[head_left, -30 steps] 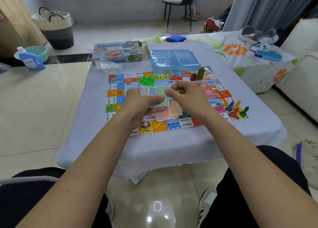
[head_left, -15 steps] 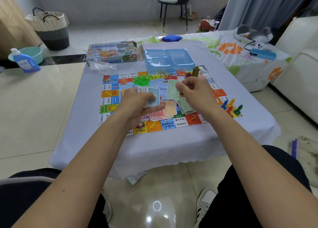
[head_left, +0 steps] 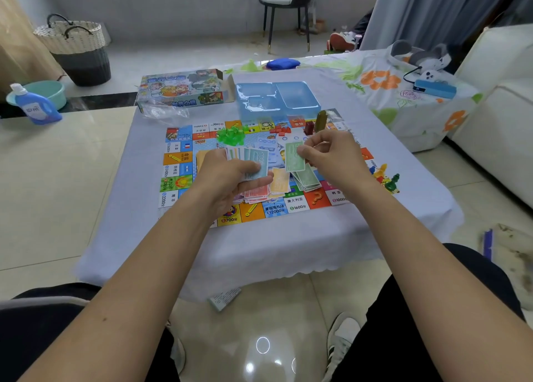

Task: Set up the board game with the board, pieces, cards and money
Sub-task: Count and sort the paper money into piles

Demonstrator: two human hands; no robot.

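Head view: a low desk [head_left: 288, 246] under a pale cloth stands on a tiled floor, with a sofa [head_left: 501, 99] at right and a chair [head_left: 284, 3] at the back. The board [head_left: 184, 174] lies on the desk, the box [head_left: 181, 89] and blue tray [head_left: 277, 97] behind it. Green pieces [head_left: 230, 136] sit on the board; pawns [head_left: 386, 177] stand at its right edge. Since half a second ago the right hand [head_left: 331, 156] has lifted its green note [head_left: 294, 158] slightly higher above the green pile [head_left: 307, 178]. That hand pinches the note between thumb and fingers. The left hand [head_left: 230, 177] grips a fanned stack of notes [head_left: 251, 159] over the board's middle.
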